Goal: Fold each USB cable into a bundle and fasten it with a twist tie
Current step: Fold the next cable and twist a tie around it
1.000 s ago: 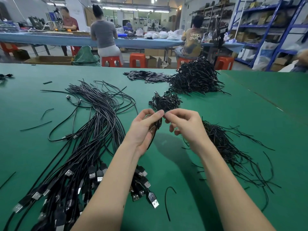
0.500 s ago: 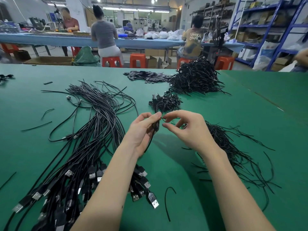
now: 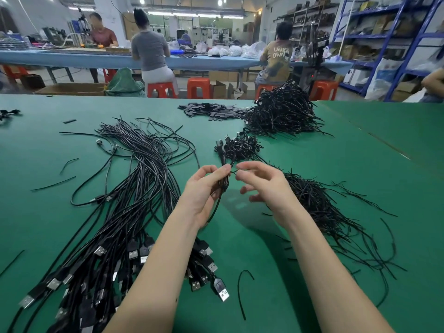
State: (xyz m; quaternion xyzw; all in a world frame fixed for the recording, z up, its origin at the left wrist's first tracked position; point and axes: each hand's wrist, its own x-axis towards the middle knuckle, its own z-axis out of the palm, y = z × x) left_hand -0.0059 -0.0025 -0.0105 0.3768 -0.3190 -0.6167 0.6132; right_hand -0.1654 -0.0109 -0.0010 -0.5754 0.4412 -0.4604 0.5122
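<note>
My left hand [image 3: 204, 191] grips a folded black USB cable bundle [image 3: 224, 181] above the green table [image 3: 276, 272]. My right hand [image 3: 262, 183] pinches the end of a thin black twist tie [image 3: 233, 173] at the bundle's top, its other fingers spread. A long sheaf of loose black USB cables [image 3: 134, 193] lies to the left, with plugs near the front edge. Loose twist ties [image 3: 322, 207] are heaped to the right. A few tied bundles [image 3: 240, 147] lie just beyond my hands.
A big pile of tied bundles [image 3: 283, 114] and a row of small black parts [image 3: 211, 111] sit at the far side. Stray ties [image 3: 242, 289] lie scattered on the table. Several people sit on red stools [image 3: 199, 87] at a blue bench behind. Shelving stands at right.
My right hand has opened its lower fingers and turned at the bundle's top while still pinching the tie. The left hand has stayed in place, holding the bundle.
</note>
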